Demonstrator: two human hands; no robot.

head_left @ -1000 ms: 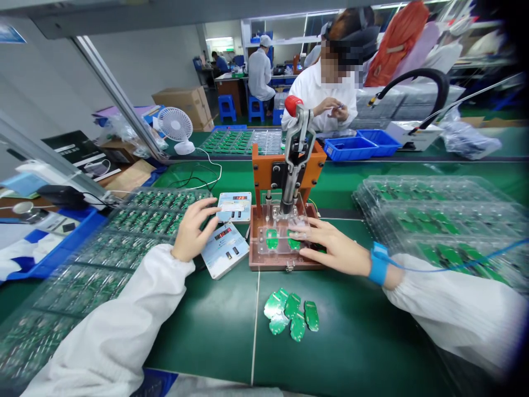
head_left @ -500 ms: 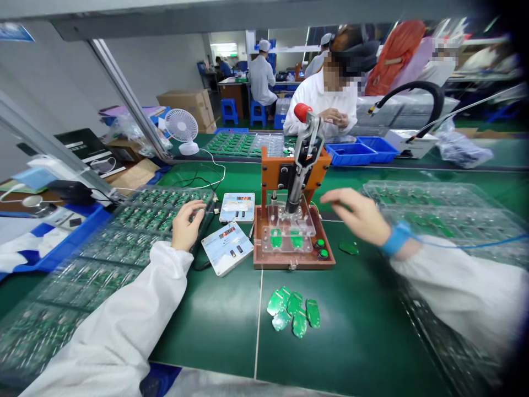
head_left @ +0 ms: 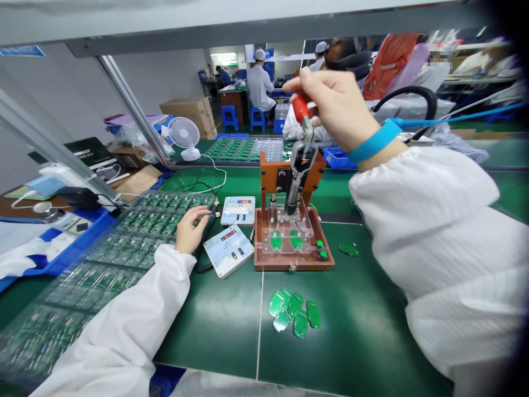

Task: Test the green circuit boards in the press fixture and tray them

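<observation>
My right hand is wrapped around the red handle of a toggle clamp, high over a small test press. That press has an orange frame, a brown base and a clear plate, where two green circuit boards sit. My left hand lies by the tray of boards, beside two white meter boxes with red digits; its fingers are loosely bent, holding nothing visible. Several green boards lie in a loose group in front of the press. A single board rests to its right.
On the left stretches a clear tray full of boards. A white fan stands behind it. Farther back are another board tray, a blue bin and a co-worker, largely hidden by my right hand. A metal beam crosses overhead.
My right hand has risen leftward from beside the press and taken hold of the red handle. My left hand has barely moved. The clamp and boards look the same.
</observation>
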